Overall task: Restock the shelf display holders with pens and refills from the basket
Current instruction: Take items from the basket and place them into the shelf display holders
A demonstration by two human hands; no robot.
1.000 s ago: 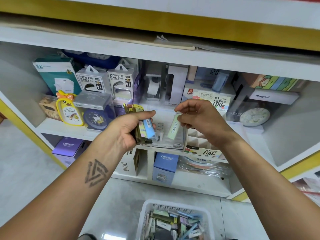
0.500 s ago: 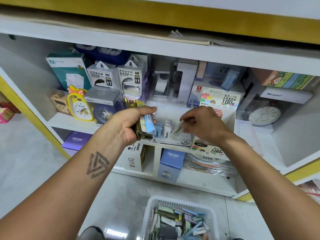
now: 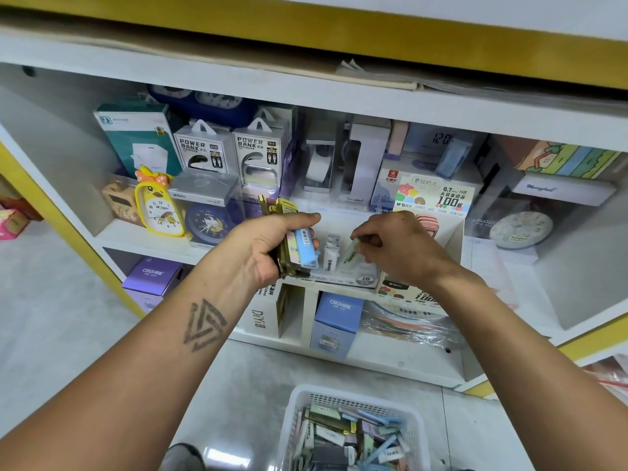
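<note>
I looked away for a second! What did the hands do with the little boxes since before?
The right hand came down from above the clear display holder and is lowering its pale green refill box into it, still pinched in the fingers. The left hand kept gripping its bundle of olive, pink and blue refill boxes. The white plastic basket on the floor stayed full.

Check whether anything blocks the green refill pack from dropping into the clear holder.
Nothing visible blocks it. The right hand pinches the green refill pack, its lower end already inside the clear holder, beside a white pack.
</note>
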